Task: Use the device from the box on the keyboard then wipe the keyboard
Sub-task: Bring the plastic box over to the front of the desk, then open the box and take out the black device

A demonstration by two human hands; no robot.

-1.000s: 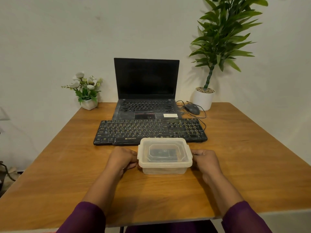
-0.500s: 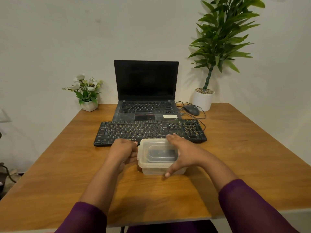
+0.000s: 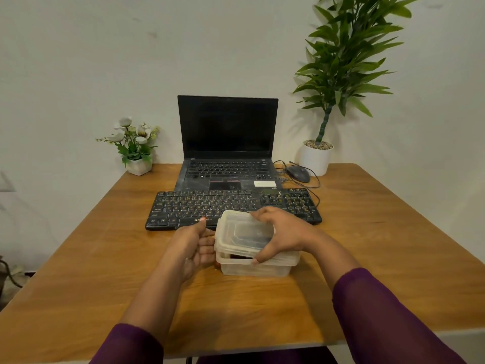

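Observation:
A clear plastic box [image 3: 256,269] stands on the wooden table [image 3: 105,271] in front of a black keyboard [image 3: 210,206]. Its translucent lid [image 3: 236,229] is tilted, raised at the left side. My right hand [image 3: 283,232] lies over the lid and grips it, thumb on the near edge, fingers over the far edge. My left hand [image 3: 194,243] holds the box's left end, thumb up by the lid. Something dark shows inside the box, mostly hidden.
Behind the keyboard an open black laptop [image 3: 227,143] has a dark screen. A wired mouse [image 3: 298,173] and a tall potted plant [image 3: 316,156] stand at the back right, a small flower pot [image 3: 137,158] at the back left.
My right hand came from the box's right side onto the lid and has lifted it off the left rim. My left hand stayed at the box's left end.

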